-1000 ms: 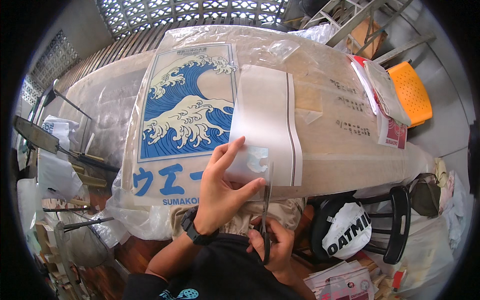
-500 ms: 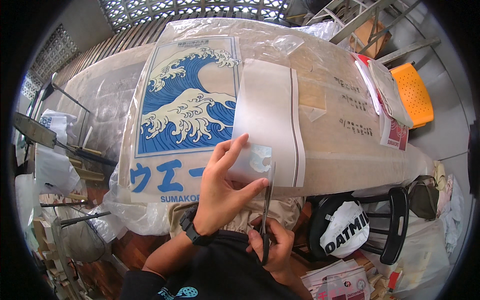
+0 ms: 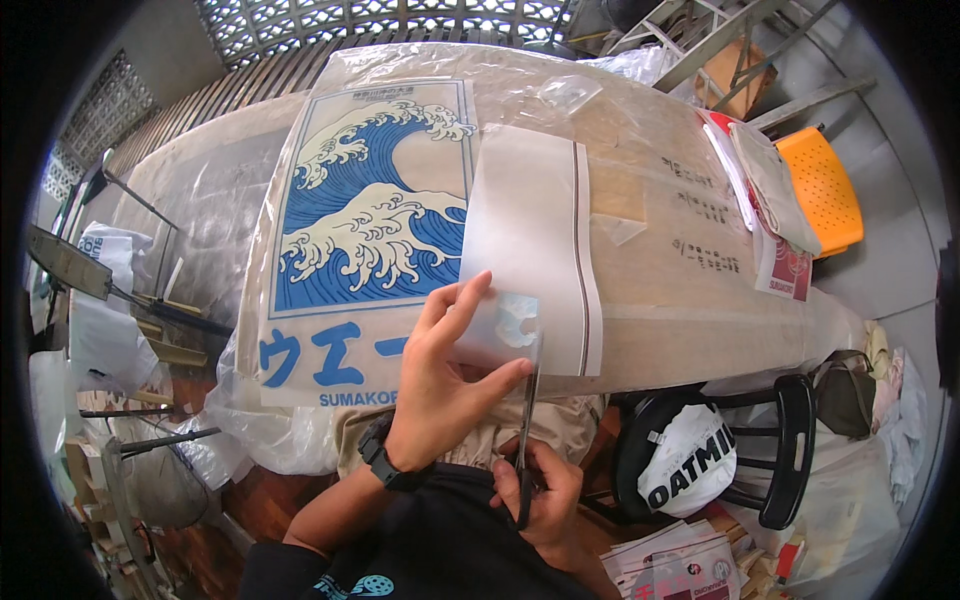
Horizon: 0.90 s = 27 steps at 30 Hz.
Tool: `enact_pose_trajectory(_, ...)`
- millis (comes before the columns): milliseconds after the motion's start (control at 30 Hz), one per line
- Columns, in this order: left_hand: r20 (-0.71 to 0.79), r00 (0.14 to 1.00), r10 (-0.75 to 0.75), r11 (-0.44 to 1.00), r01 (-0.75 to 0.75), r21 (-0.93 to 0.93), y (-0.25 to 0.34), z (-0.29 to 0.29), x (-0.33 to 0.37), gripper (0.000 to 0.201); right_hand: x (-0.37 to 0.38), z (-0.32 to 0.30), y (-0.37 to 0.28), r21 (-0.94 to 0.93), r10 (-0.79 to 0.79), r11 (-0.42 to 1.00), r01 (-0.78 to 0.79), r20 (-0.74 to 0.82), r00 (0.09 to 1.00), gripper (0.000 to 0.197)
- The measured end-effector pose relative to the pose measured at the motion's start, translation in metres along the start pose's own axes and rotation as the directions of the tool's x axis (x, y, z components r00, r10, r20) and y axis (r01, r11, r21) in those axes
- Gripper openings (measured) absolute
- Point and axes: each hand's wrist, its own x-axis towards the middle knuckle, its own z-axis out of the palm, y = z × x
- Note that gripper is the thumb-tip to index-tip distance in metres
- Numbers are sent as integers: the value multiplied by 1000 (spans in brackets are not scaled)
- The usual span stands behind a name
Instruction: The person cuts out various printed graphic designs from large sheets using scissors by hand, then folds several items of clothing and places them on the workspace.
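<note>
My left hand (image 3: 440,365) holds a small pale-blue patterned piece (image 3: 516,320), which looks like film or paper, with thumb at its lower edge and index finger beside it. How the fingers grip its back is hidden. My right hand (image 3: 540,492) is closed round the handles of a pair of scissors (image 3: 528,415). Their blades point up and away, close to my left thumb and the piece's right edge, and look nearly closed. Behind the piece, a white sheet (image 3: 530,200) with a dark stripe lies over the right side of a blue wave print (image 3: 375,220).
A plastic-covered table (image 3: 690,330) spreads ahead, bearing loose clear scraps (image 3: 570,92). Folded cloths (image 3: 770,180) lie at its right, by an orange perforated seat (image 3: 820,190). Near right stand a black chair (image 3: 785,450) and printed sheets (image 3: 680,570). A lamp arm (image 3: 165,305) reaches in from the left.
The view has shifted slightly, moving the table contents a little left and down. The scissors have tilted a little and sit slightly lower against the piece. My left hand keeps its hold.
</note>
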Motion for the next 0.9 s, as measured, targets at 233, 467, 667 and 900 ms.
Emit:
enact_pose_trajectory(233, 11, 1000, 11, 1000, -11, 13, -3, 0, 1, 85, 0, 0, -8, 40, 31, 999, -32, 21, 999, 20)
enact_pose_trajectory(467, 5, 1000, 16, 999, -16, 42, -2, -1, 0, 86, -2, 1, -6, 43, 49, 998, -49, 7, 999, 23)
enact_pose_trajectory(667, 3, 998, 61, 994, -61, 96, -4, -1, 1, 86, -3, 2, -6, 63, 65, 996, -65, 2, 998, 23)
enact_pose_trajectory(900, -33, 999, 7, 1000, -8, -12, 0, 3, -3, 86, 0, 5, -3, 112, 69, 992, -66, -29, 997, 24)
